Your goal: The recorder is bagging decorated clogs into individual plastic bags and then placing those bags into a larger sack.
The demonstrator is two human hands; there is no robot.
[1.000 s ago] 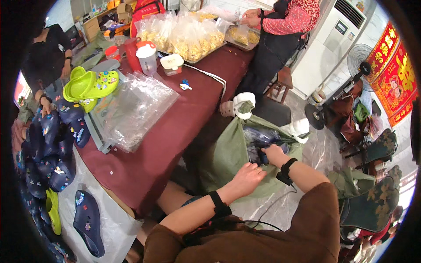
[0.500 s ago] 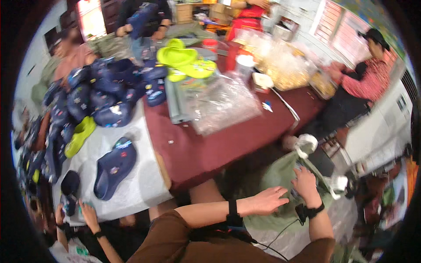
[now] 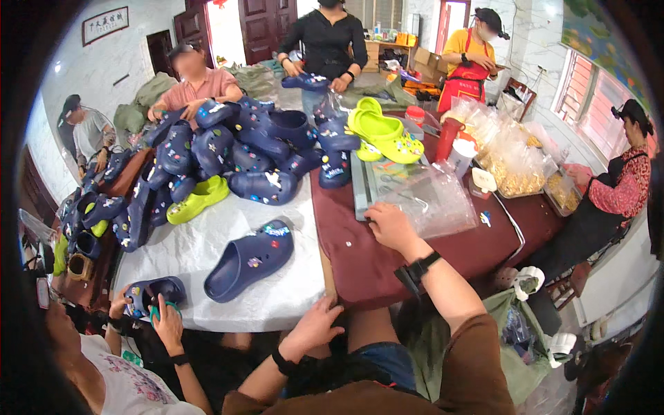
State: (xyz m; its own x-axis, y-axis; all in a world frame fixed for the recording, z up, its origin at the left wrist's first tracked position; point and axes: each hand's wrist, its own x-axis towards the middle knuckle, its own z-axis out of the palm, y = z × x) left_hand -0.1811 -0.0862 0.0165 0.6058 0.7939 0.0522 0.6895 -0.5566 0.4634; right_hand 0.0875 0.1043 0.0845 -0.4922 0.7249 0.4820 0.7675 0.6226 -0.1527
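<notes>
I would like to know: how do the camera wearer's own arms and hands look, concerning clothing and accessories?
Both the left hand and the right hand are without gloves. The brown sleeves leave the forearms bare. Each wrist has a black band: the left band looks plain, while the right band carries a bulkier dark piece.

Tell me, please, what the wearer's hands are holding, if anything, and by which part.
Nothing appears held: the left hand is at the near side of the table, and the right hand is beside the bags, any touch unclear.
</notes>
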